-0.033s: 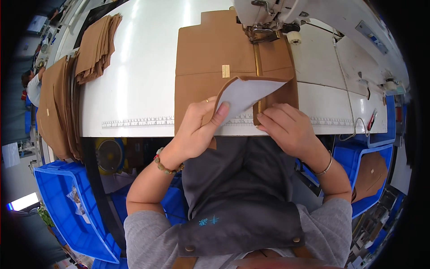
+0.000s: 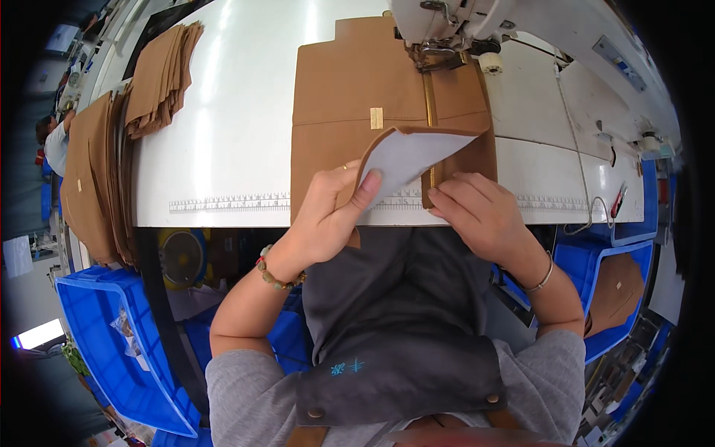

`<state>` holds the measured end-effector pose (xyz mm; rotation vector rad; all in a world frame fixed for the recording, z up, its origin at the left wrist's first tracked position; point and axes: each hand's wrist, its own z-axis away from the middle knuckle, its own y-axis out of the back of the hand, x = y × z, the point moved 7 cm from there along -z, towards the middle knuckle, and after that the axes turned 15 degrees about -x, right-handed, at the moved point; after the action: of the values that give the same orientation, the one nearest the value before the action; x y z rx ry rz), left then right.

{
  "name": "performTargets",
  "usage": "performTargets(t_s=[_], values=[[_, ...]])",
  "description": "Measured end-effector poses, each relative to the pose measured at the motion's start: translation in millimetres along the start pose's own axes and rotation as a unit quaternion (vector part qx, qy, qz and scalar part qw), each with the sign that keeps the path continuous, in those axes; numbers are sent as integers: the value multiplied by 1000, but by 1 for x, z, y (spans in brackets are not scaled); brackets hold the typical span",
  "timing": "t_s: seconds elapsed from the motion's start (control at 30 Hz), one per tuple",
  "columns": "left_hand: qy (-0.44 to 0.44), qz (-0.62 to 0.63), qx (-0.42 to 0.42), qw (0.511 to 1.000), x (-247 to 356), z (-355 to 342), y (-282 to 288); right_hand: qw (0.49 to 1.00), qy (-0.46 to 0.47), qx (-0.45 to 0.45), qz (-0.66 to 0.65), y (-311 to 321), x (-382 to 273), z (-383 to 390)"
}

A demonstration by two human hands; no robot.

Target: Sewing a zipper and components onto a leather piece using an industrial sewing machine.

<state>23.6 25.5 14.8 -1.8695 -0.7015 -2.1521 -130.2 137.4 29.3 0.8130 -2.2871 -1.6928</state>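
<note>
A brown panel [image 2: 350, 82], leather or coated fabric, lies on the white table under the sewing machine head [image 2: 439, 52]. A gold-toothed zipper [image 2: 430, 100] runs down its right part from the presser foot area. My left hand [image 2: 335, 205] is closed on the panel's near edge, thumb on top, lifting a flap so its pale grey underside [image 2: 410, 158] shows. My right hand [image 2: 480, 212] pinches the lower end of the zipper and its brown border near the table edge. A small cream tag [image 2: 376, 118] sits on the panel.
Stacks of brown pieces [image 2: 164, 78] and larger brown panels [image 2: 93, 179] stand at the left. A printed ruler [image 2: 231, 203] follows the table's front edge. Blue bins flank me, the left bin [image 2: 130, 357] and the right bin [image 2: 588, 261]. A co-worker [image 2: 56, 145] is at the far left.
</note>
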Motion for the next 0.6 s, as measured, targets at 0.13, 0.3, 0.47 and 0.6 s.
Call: performTargets(t_s=[0.13, 0.3, 0.47, 0.6], values=[[-29, 34, 5, 999, 0, 1, -1, 1000, -2, 1, 1, 1, 1, -1], [-49, 15, 5, 999, -6, -3, 1, 990, -26, -45, -131, 6, 14, 0], [-112, -28, 20, 993, 1, -3, 2, 991, -27, -68, -114, 7, 16, -1], [-49, 23, 7, 998, -3, 0, 0, 991, -29, -72, -105, 8, 15, -3]])
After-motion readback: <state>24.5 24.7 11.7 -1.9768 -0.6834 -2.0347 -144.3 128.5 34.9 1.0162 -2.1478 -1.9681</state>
